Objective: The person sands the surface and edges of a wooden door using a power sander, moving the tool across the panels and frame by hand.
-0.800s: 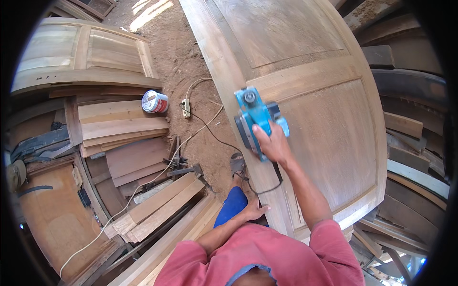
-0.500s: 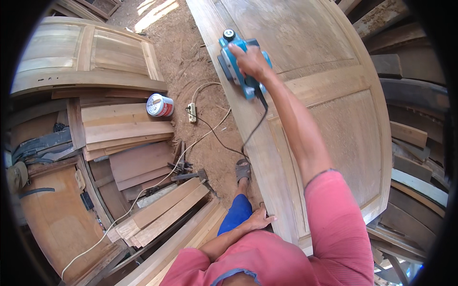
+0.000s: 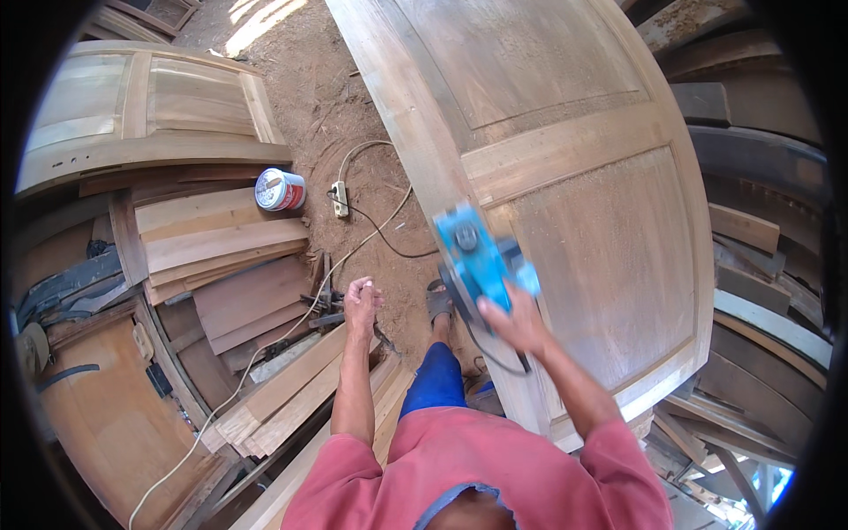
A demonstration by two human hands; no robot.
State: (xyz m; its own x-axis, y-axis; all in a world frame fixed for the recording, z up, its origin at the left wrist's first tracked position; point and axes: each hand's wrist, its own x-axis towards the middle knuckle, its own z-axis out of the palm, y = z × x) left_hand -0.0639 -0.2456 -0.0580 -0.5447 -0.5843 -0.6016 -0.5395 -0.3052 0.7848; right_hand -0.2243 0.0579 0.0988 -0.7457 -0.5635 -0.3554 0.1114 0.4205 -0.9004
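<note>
On panelled door (image 3: 565,146), gripping blue planer (image 3: 477,265) with fingers of right hand (image 3: 518,321). Holding fingers of left hand (image 3: 360,306) curled near planks (image 3: 287,384); cannot tell whether clenched.

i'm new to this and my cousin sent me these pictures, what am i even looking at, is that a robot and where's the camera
No robot here: these are a person's own two bare hands. The camera is a wide fisheye worn on the head, looking down, so straight edges bend and the corners go black. The red shirt at the bottom belongs to the wearer.

The right hand holds a blue power planer at the left side of a large panelled wooden door. The planer is blurred, so whether it touches the wood is hard to tell. The left hand is raised, apart from the door, with its fingers curled.

On the ground to the left are a bucket, a socket block and stacked boards.
</note>
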